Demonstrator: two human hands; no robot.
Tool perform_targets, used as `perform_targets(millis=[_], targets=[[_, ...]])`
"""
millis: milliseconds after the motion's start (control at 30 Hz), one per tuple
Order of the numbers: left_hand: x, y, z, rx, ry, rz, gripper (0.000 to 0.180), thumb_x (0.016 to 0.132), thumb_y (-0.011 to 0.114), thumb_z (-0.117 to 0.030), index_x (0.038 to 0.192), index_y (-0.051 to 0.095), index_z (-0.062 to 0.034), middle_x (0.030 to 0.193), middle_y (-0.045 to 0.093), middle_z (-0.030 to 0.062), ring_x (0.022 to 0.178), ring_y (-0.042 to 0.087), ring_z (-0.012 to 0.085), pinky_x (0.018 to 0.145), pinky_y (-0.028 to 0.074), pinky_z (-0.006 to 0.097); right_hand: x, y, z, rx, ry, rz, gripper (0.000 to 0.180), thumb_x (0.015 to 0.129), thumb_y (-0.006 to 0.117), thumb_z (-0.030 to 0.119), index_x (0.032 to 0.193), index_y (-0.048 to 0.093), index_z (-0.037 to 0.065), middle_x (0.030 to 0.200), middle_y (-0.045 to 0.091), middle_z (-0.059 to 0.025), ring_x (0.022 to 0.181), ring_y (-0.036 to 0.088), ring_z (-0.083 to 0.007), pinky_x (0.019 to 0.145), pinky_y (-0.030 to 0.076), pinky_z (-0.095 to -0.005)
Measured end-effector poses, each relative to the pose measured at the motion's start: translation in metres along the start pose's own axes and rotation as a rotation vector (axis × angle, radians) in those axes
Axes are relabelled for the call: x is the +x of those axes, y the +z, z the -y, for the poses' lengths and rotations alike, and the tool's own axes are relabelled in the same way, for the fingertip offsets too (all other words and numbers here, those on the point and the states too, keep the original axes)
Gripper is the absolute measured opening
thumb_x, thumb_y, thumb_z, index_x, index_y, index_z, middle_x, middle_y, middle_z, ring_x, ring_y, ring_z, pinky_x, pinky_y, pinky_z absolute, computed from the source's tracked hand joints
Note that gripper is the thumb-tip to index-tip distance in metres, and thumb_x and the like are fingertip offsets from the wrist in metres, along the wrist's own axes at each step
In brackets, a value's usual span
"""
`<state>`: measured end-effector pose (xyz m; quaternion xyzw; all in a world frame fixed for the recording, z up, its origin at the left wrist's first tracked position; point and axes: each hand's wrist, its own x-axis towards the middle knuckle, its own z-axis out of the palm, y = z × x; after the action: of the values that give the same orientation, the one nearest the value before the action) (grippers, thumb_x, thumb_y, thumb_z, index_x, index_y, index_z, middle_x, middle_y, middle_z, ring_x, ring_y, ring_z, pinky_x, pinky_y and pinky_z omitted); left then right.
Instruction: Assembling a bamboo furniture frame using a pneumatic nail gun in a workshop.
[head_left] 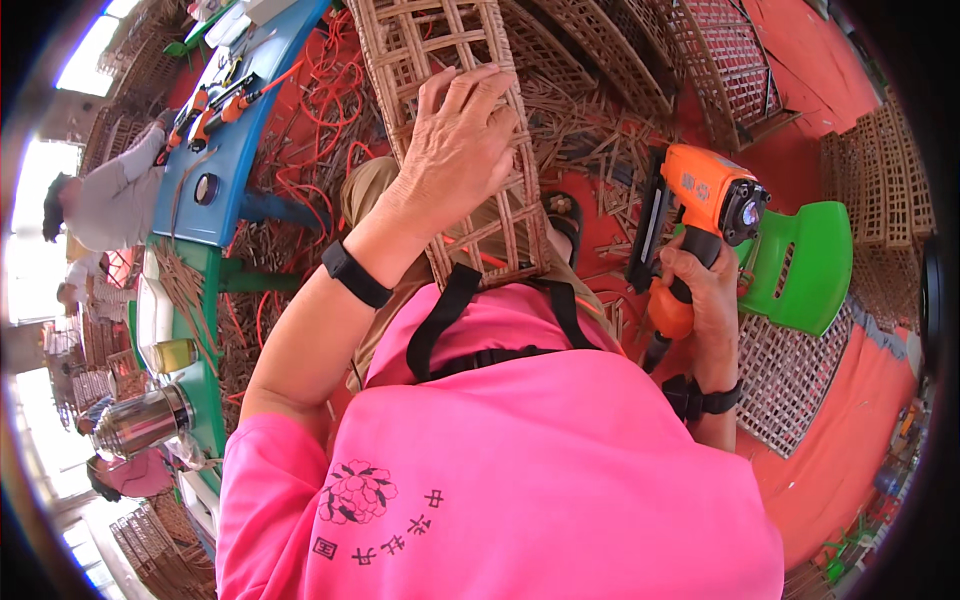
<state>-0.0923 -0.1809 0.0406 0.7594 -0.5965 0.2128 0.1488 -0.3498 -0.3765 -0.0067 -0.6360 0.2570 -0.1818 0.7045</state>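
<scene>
A long woven wicker lattice panel point(529, 190) lies across my lap, running away from my waist. My left hand point(455, 140) lies across it palm down, its bent fingers hooked over the strips and holding it. Off to the right, my right hand point(703, 280) is wrapped around the black grip of an orange and black nail gun point(700, 185). The nail gun is raised beside the panel and apart from it. Its dark magazine points toward the panel, and an orange fitting hangs below the grip.
A blue table point(225, 150) with more orange tools stands at left, joined by a green table point(207, 300) holding a steel flask point(145, 418). Cane scraps and a red hose point(330, 110) litter the floor. A green chair point(800, 270) and stacked wicker panels point(880, 180) stand right. Several people sit far left.
</scene>
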Motion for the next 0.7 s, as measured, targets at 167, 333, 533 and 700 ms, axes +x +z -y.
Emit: perform_targets(millis=[167, 333, 533, 700], targets=[[0.011, -0.001, 0.014, -0.004, 0.237, 0.042, 0.027, 0.076, 0.073, -0.012, 0.102, 0.071, -0.0053, 0.125, 0.064, 0.0103, 0.125, 0.056, 0.0269, 0.108, 0.039, 0.047, -0.008, 0.001, -0.007, 0.033, 0.051, -0.025, 0.021, 0.078, 0.082, 0.012, 0.085, 0.065, 0.002, 0.068, 0.062, -0.0015, 0.058, 0.059, -0.0094, 0.056, 0.047, -0.0249], [0.012, 0.002, 0.018, -0.025, 0.271, 0.02, 0.021, 0.078, 0.071, -0.011, 0.098, 0.073, -0.0059, 0.116, 0.068, 0.0092, 0.118, 0.061, 0.0253, 0.105, 0.043, 0.045, -0.009, 0.008, -0.008, 0.055, 0.064, -0.004, 0.02, 0.077, 0.081, 0.012, 0.084, 0.064, 0.003, 0.069, 0.062, -0.0009, 0.057, 0.059, -0.0088, 0.055, 0.046, -0.0241], [0.011, 0.006, 0.013, -0.103, 0.198, -0.029, 0.011, 0.078, 0.07, -0.008, 0.088, 0.072, -0.0047, 0.117, 0.068, 0.0093, 0.114, 0.062, 0.0261, 0.105, 0.043, 0.046, -0.013, 0.006, -0.017, 0.039, 0.045, 0.028, 0.02, 0.077, 0.08, 0.012, 0.082, 0.063, 0.003, 0.068, 0.061, -0.0003, 0.056, 0.058, -0.0085, 0.054, 0.046, -0.0237], [0.008, 0.009, -0.001, -0.142, 0.064, -0.041, 0.009, 0.077, 0.07, -0.01, 0.084, 0.069, -0.003, 0.109, 0.067, 0.0085, 0.114, 0.059, 0.0267, 0.11, 0.038, 0.047, -0.015, 0.006, -0.021, 0.03, 0.058, 0.017, 0.022, 0.077, 0.081, 0.016, 0.079, 0.062, 0.005, 0.067, 0.06, -0.0004, 0.057, 0.058, -0.0083, 0.054, 0.045, -0.0238]])
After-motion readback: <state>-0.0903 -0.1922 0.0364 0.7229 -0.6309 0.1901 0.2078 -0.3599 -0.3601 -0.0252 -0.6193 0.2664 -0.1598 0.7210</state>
